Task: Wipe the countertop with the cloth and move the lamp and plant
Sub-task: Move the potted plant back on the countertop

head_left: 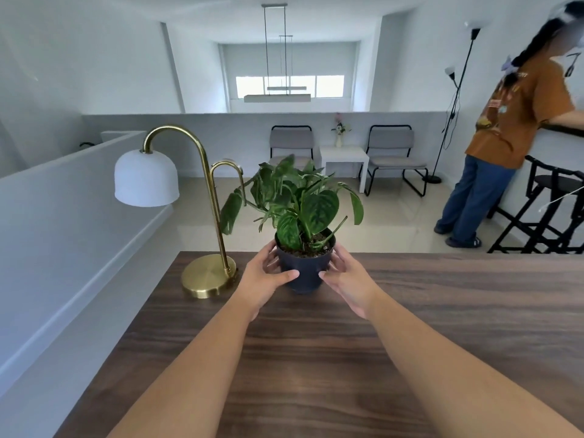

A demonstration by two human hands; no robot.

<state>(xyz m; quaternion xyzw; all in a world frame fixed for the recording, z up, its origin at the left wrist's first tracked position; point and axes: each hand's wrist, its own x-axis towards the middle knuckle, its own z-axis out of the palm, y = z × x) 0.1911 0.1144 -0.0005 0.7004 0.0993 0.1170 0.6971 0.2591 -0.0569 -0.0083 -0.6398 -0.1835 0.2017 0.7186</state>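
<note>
While both hands clasp its dark pot [304,273], the plant [297,200] shows veined, drooping green leaves.

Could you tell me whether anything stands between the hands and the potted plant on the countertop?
Nothing does. The left hand and right hand already cup opposite sides of the dark plastic pot of the green leafy plant. The brass lamp with a white dome shade stands to its left on the dark wood countertop, apart from the hands.
</note>
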